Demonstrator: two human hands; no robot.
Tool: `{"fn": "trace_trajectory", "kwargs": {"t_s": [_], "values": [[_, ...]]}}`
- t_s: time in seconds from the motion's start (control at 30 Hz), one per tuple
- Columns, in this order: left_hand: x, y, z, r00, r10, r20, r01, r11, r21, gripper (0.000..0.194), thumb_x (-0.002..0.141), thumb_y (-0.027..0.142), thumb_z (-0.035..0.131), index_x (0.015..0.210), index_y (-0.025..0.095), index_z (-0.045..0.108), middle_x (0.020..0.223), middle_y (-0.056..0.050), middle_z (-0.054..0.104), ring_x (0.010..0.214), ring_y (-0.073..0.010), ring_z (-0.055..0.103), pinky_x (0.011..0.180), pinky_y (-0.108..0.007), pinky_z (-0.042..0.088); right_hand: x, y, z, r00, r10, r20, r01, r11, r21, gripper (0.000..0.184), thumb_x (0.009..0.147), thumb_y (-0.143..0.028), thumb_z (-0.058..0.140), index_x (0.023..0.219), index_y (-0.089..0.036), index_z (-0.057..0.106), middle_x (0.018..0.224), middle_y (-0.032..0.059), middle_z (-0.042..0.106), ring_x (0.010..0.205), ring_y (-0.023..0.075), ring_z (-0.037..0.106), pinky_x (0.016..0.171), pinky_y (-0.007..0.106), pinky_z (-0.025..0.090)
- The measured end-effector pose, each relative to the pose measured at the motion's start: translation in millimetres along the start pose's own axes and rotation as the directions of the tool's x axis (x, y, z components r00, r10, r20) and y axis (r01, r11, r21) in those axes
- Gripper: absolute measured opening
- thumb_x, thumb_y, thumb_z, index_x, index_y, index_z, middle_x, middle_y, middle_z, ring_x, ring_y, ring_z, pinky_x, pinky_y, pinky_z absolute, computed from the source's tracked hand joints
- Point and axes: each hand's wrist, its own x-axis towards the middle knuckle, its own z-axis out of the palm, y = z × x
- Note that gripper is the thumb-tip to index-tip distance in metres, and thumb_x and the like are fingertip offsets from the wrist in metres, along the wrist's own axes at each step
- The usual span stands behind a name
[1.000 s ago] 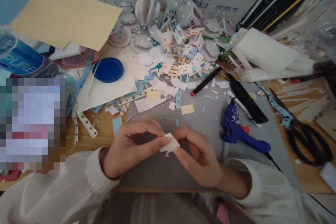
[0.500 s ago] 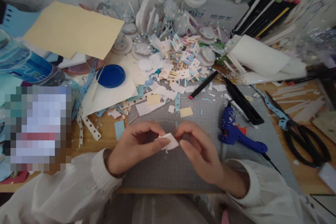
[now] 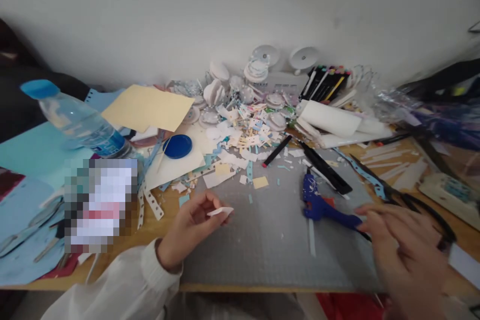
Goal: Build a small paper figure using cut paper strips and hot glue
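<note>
My left hand [image 3: 198, 227] pinches a small folded piece of white paper [image 3: 220, 211] between thumb and fingers, above the grey cutting mat [image 3: 255, 255]. A blue hot glue gun [image 3: 318, 207] lies at the right of the mat, a clear glue stick [image 3: 312, 237] showing below its body. My right hand [image 3: 407, 250], slightly blurred, is at the end of the gun's handle with thumb and forefinger apart. Whether the fingertips touch the handle I cannot tell. Black-handled scissors [image 3: 414, 202] lie partly behind this hand.
Paper scraps and small cut pieces [image 3: 251, 130] heap up at the back. A black utility knife [image 3: 326, 167] and a red-tipped black pen [image 3: 277, 151] lie on the mat. Leftward are a blue lid [image 3: 177, 146], a water bottle [image 3: 86, 125] and a blurred-out screen [image 3: 103, 205].
My right hand has left the white paper and moved right to the glue gun's handle. The paper stays in my left hand. The view has tilted up, showing more wall.
</note>
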Motion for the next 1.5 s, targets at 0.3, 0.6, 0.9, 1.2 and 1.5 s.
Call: {"fn": "trace_trajectory", "kwargs": {"t_s": [0.3,0.6,0.9,1.2,1.5], "values": [[-21,4,3.3,0.981,-0.196,-0.009,0.193,0.974,-0.119,0.030,0.068,0.029,0.084,0.083,0.017,0.061,0.084,-0.001,0.071,0.079,-0.0135,0.069,0.075,-0.026,0.054,-29,41,17,0.930,-0.120,0.347,0.231,0.926,-0.299,0.034,0.093,-0.036,0.043,0.118,-0.018,0.058,0.112,0.0121,0.065,0.100,0.0300,0.059,0.089,0.046,0.042],[-49,19,15.9,0.951,-0.297,0.080,0.308,0.912,-0.273,0.034,0.071,0.025,0.083,0.101,0.018,0.067,0.101,-0.006,0.076,0.091,-0.0157,0.073,0.079,-0.022,0.058,-26,71,22,0.913,-0.129,0.386,0.282,0.884,-0.374,0.035,0.096,-0.035,0.038,0.120,-0.018,0.058,0.098,0.0098,0.068,0.092,0.0297,0.061,0.080,0.043,0.043],[-46,10,3.7,0.844,0.519,0.138,-0.486,0.629,0.607,0.025,0.089,0.009,0.053,0.097,0.021,0.073,0.113,-0.010,0.073,0.103,-0.0205,0.068,0.088,-0.033,0.055,-24,31,-11,0.980,-0.156,0.124,0.187,0.934,-0.304,0.020,0.090,-0.029,0.054,0.107,-0.024,0.062,0.112,0.0133,0.066,0.105,0.0326,0.061,0.092,0.048,0.043],[-19,-18,-14.0,0.740,0.550,0.387,-0.604,0.291,0.742,0.046,0.085,0.000,0.044,0.112,0.029,0.068,0.118,-0.006,0.070,0.110,-0.0221,0.062,0.094,-0.042,0.049,-41,-41,-18,0.953,-0.299,0.037,0.298,0.954,0.047,0.026,0.085,-0.010,0.054,0.067,-0.025,0.044,0.057,-0.0008,0.053,0.051,0.0147,0.049,0.052,0.032,0.036],[-26,-14,-33.6,0.894,0.400,0.202,-0.366,0.391,0.845,0.036,0.084,0.013,0.055,0.118,0.024,0.063,0.117,-0.009,0.064,0.109,-0.0256,0.059,0.095,-0.043,0.047,-44,-69,26,0.921,-0.388,0.046,0.348,0.870,0.350,0.028,0.080,-0.002,0.051,0.066,-0.024,0.039,0.049,-0.0040,0.042,0.046,0.0132,0.040,0.046,0.030,0.030]]}}
